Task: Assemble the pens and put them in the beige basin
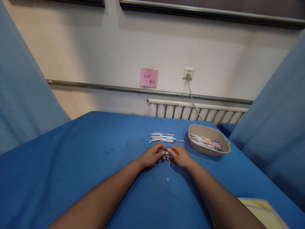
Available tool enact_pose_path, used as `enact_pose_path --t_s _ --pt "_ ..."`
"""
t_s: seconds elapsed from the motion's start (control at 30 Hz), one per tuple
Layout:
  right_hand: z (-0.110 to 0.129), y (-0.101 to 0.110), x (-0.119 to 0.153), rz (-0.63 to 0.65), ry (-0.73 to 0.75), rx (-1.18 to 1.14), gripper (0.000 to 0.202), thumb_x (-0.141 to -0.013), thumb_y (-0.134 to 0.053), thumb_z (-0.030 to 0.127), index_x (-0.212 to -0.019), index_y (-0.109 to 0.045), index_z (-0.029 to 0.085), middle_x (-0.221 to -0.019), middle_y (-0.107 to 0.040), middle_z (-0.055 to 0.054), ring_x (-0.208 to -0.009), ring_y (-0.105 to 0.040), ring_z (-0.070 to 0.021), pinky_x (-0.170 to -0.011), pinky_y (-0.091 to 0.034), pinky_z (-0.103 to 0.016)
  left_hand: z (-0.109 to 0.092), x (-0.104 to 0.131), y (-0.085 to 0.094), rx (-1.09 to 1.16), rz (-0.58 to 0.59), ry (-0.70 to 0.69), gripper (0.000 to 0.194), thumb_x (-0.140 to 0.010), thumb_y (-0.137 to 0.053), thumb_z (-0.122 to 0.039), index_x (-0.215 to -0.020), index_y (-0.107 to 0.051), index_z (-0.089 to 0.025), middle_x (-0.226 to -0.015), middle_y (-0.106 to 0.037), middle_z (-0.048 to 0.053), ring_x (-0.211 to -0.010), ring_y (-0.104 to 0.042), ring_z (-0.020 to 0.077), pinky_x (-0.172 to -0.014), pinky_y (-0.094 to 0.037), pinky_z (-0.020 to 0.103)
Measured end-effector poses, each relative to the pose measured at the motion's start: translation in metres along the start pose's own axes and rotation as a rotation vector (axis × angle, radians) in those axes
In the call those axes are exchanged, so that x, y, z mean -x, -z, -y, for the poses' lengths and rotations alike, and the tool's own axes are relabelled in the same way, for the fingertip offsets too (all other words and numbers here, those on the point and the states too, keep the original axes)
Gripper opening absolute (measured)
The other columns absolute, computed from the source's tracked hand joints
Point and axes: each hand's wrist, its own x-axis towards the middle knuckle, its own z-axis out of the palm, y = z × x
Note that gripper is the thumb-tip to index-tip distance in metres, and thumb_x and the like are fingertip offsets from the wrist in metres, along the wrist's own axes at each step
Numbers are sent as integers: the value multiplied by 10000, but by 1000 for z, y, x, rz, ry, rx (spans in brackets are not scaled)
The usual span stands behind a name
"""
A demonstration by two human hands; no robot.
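My left hand [153,155] and my right hand [179,156] meet fingertip to fingertip low over the blue cloth. Both have their fingers curled and pinched together; whatever they grip is too small to make out. Between and below them lies a little heap of small white, blue and brown pieces [169,159], partly covered by the fingers. Just beyond the hands, several pens [162,137] in pale, orange and teal colours lie in a loose row. A single small white piece [167,179] rests on the cloth nearer to me, between my forearms.
A tan plastic basket [194,146] holding several pens stands right of my hands. The table's blue cloth [95,143] has some creases. A yellow cloth [262,210] lies at the lower right. Behind are a radiator [170,109], a rail [107,87] and a plugged-in cable [192,95].
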Motion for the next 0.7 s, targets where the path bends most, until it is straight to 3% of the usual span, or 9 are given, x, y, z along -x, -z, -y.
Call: enact_pose_path --t_s 0.07,0.2,0.43,0.5,0.57,0.63,0.7 --pt "1 0 0 2 2 9 323 -822 -467 435 -637 -531 178 -528 -552 6 -470 -530 -117 -455 -403 -213 1 0 0 9 -14 -15 250 -854 -452 -355 -969 -531 -148 -702 -598 -4 -497 -453 74 -469 -341 174" --pt "2 -3 -1 24 4 -204 190 -735 -592 353 -817 -529 195 -607 -570 37 -474 -520 -103 -446 -408 -199 4 -1 2 28 -69 -26 301 -878 -414 -397 -1013 -515 -148 -689 -597 -1 -523 -478 90 -483 -345 182" --pt "2 -6 1 58 -22 -173 182 -762 -560 366 -773 -553 185 -616 -604 19 -468 -524 -103 -458 -408 -208 -1 -1 2 -17 -53 11 311 -860 -443 -413 -992 -539 -147 -684 -595 -1 -518 -467 88 -480 -331 179" --pt "5 -2 0 2 -5 -127 209 -762 -557 388 -805 -564 184 -677 -623 8 -488 -536 -108 -482 -416 -220 -4 -2 3 -27 -34 -5 343 -852 -454 -440 -995 -561 -146 -666 -579 -8 -513 -459 92 -478 -329 185" --pt "8 6 -2 -134 19 -84 245 -779 -533 413 -858 -568 183 -747 -636 -10 -541 -557 -121 -530 -429 -237 -7 -3 4 -21 -40 -39 365 -829 -491 -458 -990 -585 -144 -655 -553 -16 -522 -450 95 -487 -335 191" --pt "11 16 -5 -274 7 -79 281 -806 -485 436 -889 -564 180 -771 -639 -26 -591 -572 -136 -568 -435 -250 -9 -5 7 18 -73 -59 372 -806 -521 -471 -952 -602 -138 -635 -517 -25 -526 -438 95 -491 -339 192" --pt "11 25 -6 -333 -39 -120 294 -804 -471 450 -868 -559 177 -765 -637 -29 -600 -575 -144 -558 -435 -250 -9 -6 8 72 -122 -51 384 -806 -505 -492 -899 -598 -131 -616 -492 -30 -501 -414 88 -483 -339 192"
